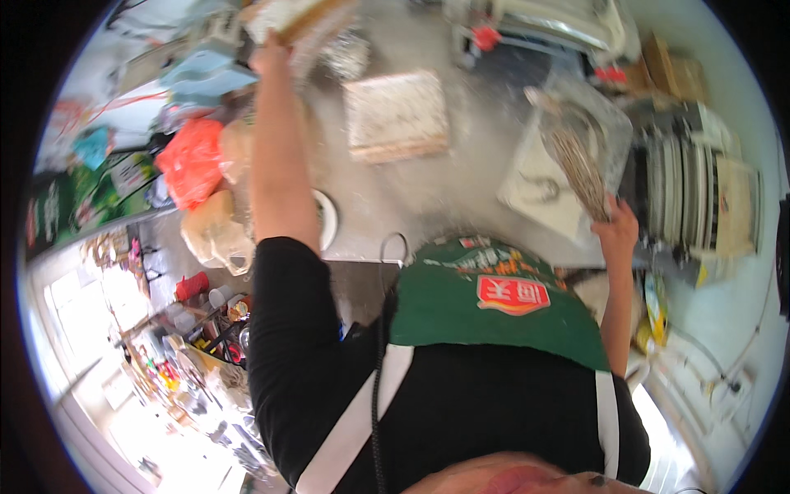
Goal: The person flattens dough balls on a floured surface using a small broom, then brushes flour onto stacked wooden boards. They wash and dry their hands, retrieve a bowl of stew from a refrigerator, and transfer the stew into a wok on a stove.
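My right hand (617, 223) grips one end of a bundle of thin grey-brown strands (577, 160), perhaps noodles. The bundle slants over a pale board (515, 197), partly covered with clear plastic. A small curved bunch of strands (540, 187) lies on that board. Far out at the upper left, my left hand (270, 54) is at the edge of a white-topped slab or tray (296, 15). Blur hides whether its fingers close on that edge. Between my hands, a pale, flour-dusted rectangular block or box (398, 114) rests on the grey metal table (432, 191).
A machine with red knobs (543, 25) stands at the back. To the right is a ridged grey-white appliance or stack (697, 179). Red (192, 162) and beige plastic bags (219, 231) crowd the left side. A white round dish (327, 219) sits partly behind my left arm.
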Motion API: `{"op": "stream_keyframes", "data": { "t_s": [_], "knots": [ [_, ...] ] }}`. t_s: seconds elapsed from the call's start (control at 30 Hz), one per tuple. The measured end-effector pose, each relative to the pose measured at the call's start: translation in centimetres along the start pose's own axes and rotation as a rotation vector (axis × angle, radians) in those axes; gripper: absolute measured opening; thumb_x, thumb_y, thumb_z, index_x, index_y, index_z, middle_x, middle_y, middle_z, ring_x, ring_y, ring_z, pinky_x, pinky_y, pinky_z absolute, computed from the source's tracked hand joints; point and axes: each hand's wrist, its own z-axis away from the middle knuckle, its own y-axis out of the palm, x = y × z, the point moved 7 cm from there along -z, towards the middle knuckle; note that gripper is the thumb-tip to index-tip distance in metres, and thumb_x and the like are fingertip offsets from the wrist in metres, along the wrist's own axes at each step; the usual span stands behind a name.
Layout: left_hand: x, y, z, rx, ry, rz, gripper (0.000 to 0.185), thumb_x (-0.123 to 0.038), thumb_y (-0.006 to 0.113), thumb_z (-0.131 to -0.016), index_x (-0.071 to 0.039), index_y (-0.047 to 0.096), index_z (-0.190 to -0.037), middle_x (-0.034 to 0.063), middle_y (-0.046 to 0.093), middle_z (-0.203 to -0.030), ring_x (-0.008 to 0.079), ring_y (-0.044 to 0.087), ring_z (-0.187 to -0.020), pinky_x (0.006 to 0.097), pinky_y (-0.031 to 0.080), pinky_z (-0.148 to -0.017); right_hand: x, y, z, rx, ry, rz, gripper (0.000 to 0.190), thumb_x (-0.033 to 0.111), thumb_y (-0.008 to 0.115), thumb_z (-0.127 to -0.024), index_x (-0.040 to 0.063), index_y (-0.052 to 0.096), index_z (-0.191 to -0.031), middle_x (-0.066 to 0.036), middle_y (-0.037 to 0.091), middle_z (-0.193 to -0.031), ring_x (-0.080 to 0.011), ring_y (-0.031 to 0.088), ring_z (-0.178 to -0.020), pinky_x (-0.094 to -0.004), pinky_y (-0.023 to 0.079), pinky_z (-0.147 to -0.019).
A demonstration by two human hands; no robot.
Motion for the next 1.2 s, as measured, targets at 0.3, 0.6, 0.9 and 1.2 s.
{"op": "stream_keyframes", "data": {
  "t_s": [0.3, 0.6, 0.9, 1.2],
  "knots": [
    [3.1, -4.2, 4.0, 0.145, 0.122, -0.11, 0.056, -0.042, 0.065, -0.082, -0.002, 0.045, -0.116, 0.0074, 0.05, -0.099, 0.0184, 0.051, -0.078, 0.0339, 0.046, -0.06, -1.6, 4.4, -1.0, 0.305, -0.089, 0.195, 0.057, 0.012, 0.068, -0.059, 0.017, 0.062, -0.115, -0.014, 0.061, -0.104, -0.0323, 0.057, -0.101, -0.0386, 0.047, -0.082],
    [16.4, -6.7, 19.5, 0.478, -0.267, -0.559, 0.086, -0.052, 0.068, -0.075, -0.004, 0.035, -0.138, 0.01, 0.055, -0.109, 0.0192, 0.054, -0.096, 0.0342, 0.048, -0.074, -1.5, 12.4, -2.8, 0.57, -0.083, 0.39, 0.042, 0.008, 0.065, -0.062, 0.013, 0.064, -0.104, -0.014, 0.061, -0.085, -0.0326, 0.061, -0.081, -0.0408, 0.049, -0.068],
    [20.5, -7.2, 23.4, 0.441, -0.444, -0.124, 0.062, -0.038, 0.073, -0.076, -0.001, 0.049, -0.119, 0.0084, 0.055, -0.101, 0.017, 0.053, -0.095, 0.0318, 0.049, -0.073, -0.8, 10.6, -1.8, 0.639, -0.107, 0.336, 0.047, 0.009, 0.066, -0.062, 0.016, 0.064, -0.108, -0.015, 0.062, -0.087, -0.0325, 0.061, -0.086, -0.0399, 0.05, -0.072],
    [19.6, -7.1, 24.4, 0.421, -0.496, 0.25, 0.038, -0.027, 0.067, -0.083, -0.003, 0.053, -0.108, 0.0059, 0.058, -0.092, 0.0165, 0.058, -0.08, 0.0308, 0.05, -0.074, 3.4, -1.1, -6.8, 0.496, -0.019, -0.04, 0.069, 0.014, 0.068, -0.052, 0.013, 0.058, -0.121, -0.019, 0.061, -0.105, -0.0319, 0.056, -0.104, -0.0371, 0.045, -0.088]
  ]
}}
